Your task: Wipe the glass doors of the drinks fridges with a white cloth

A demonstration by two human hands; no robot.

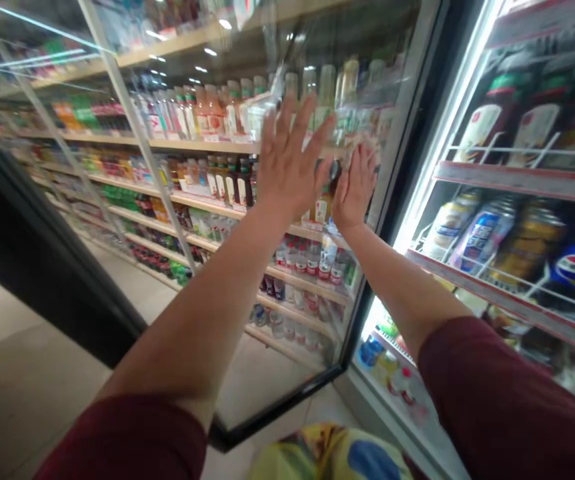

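Note:
A glass door (pixel 282 405) with a black frame stands open in front of me. My left hand (pixel 292 157) lies against its pane, palm forward and fingers spread, with nothing held. To its right, my right hand (pixel 356 190) presses on the same pane near the hinge-side frame. A pale, crumpled cloth (pixel 367 141) shows around the right fingertips, between them and the glass; most of it is hidden by the hand. Both arms reach forward in dark red sleeves.
At the right is a lit drinks cooler (pixel 517 179) with wire-fronted shelves of bottles and cans. Through the glass, long store shelves (pixel 202 145) hold rows of bottles. Tiled floor (pixel 12 373) lies at the left. Yellow patterned fabric (pixel 327 453) is below me.

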